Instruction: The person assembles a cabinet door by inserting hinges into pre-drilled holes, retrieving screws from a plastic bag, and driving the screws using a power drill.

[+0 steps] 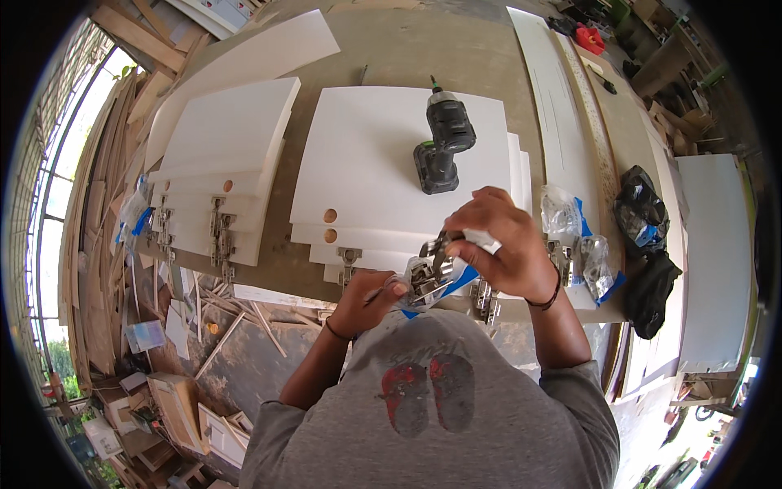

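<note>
Left hand: low at the near edge of the bench, forearm slanting up and inward from a short sleeve, dark band at the wrist, fingers curled and closed on a clear-and-blue plastic bag with metal parts in it. Right hand: slightly higher and farther forward, elbow bent outward, wrist turned in toward the left, back of the hand uppermost, a similar dark band at the wrist; thumb and fingers drawn together, pinching a metal hinge. Position of the hinge: between the two hands, directly above the bag, just in front of the chest. Markings: on the grey shirt, a print of two slipper-like shapes in red and dark grey, with faint lettering just above. Bench surface: brown, loaded with white panels in stacks; on the middle stack, a black cordless driver, bit pointing away from the body; on the left stack, round holes and a row of hinges along the near edge. To the right: long white board, clear bags and black bags. Room: cluttered workshop, timber lengths leaning beside a grilled window at left, offcuts scattered across the floor.
</note>
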Action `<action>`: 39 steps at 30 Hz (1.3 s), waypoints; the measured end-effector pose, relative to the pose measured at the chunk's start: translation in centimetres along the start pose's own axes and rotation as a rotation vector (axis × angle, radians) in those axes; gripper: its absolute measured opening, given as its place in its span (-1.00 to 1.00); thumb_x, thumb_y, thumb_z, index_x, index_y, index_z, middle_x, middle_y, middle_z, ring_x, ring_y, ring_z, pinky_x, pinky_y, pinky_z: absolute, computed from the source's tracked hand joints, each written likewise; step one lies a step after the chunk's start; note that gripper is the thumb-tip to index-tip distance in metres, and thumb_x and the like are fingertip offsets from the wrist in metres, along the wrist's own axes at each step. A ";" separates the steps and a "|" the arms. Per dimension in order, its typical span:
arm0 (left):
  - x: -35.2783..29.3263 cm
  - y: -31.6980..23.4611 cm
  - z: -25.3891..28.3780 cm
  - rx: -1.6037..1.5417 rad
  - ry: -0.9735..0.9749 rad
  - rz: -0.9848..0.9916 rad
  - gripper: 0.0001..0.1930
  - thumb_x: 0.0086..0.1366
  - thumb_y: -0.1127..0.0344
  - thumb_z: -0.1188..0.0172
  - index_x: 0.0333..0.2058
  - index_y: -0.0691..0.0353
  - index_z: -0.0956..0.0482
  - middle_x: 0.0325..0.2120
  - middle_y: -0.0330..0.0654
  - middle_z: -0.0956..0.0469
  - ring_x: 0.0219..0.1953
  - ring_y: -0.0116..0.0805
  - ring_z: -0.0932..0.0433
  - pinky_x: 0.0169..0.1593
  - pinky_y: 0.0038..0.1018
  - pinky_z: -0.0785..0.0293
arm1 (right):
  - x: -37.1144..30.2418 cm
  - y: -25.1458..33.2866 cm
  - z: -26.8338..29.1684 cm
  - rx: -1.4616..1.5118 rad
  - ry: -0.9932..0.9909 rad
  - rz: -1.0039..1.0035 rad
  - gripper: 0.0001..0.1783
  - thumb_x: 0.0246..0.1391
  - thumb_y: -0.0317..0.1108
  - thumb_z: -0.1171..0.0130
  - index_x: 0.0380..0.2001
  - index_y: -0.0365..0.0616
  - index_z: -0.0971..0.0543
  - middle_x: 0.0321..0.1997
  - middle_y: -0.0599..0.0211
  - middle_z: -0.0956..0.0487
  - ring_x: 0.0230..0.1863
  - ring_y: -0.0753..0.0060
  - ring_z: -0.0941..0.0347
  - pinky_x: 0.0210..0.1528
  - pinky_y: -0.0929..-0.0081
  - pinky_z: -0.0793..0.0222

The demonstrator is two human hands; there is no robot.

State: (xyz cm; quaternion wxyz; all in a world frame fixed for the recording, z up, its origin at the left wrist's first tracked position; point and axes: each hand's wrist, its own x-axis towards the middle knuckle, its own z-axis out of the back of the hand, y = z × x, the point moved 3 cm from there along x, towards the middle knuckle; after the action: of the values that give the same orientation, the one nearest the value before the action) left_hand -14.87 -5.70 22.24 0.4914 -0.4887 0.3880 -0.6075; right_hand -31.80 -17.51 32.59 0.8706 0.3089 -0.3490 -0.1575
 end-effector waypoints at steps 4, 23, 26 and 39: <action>-0.3 0.0 0.6 -0.079 -0.039 0.075 -0.63 0.28 0.15 -0.01 -0.57 0.35 -0.41 -0.76 -0.18 -0.28 -0.68 -0.44 -0.22 -0.55 -0.47 -0.18 | -1.8 -2.4 -0.1 0.352 -0.445 -0.301 -0.77 -0.07 -0.49 -0.24 -0.30 -0.23 -0.48 -0.33 0.28 -0.54 -0.28 0.45 -0.47 -0.15 0.47 -0.35; -3.9 1.2 3.1 0.018 -0.537 0.161 -0.51 0.21 -0.09 -0.09 -0.49 0.34 -0.47 -0.62 -0.33 -0.37 -0.52 -0.54 -0.28 -0.43 -0.53 -0.22 | -19.0 -12.5 -3.9 1.251 -1.071 -0.981 -0.87 0.15 -0.31 -0.02 -0.26 -0.08 -0.40 -0.33 0.38 -0.49 -0.30 0.45 -0.43 -0.22 0.39 -0.39; -4.2 1.6 4.0 -0.024 -0.586 0.199 -0.51 0.20 -0.10 -0.09 -0.49 0.32 -0.46 -0.60 -0.34 -0.37 -0.50 -0.56 -0.28 -0.43 -0.54 -0.22 | -22.4 -11.9 -6.3 1.281 -1.030 -1.139 -0.81 0.16 -0.36 0.01 -0.17 -0.18 -0.38 -0.30 0.30 -0.49 -0.32 0.40 -0.47 -0.28 0.42 -0.48; -4.8 3.0 5.0 0.092 -0.616 0.167 -0.56 0.22 -0.04 -0.08 -0.44 0.33 -0.51 -0.53 -0.23 -0.43 -0.45 -0.47 -0.36 -0.37 -0.50 -0.26 | -24.5 -11.4 -10.7 1.219 -1.126 -1.336 -0.93 0.10 -0.45 0.02 -0.32 -0.16 -0.36 -0.29 0.25 -0.48 -0.24 0.36 -0.48 -0.15 0.40 -0.49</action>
State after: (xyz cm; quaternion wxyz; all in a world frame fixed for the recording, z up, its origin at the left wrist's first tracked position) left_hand -9.17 -1.60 19.47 0.6554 -0.5935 0.2319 -0.4055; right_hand -42.22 -9.63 6.68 0.0193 0.7042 -0.4808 -0.5221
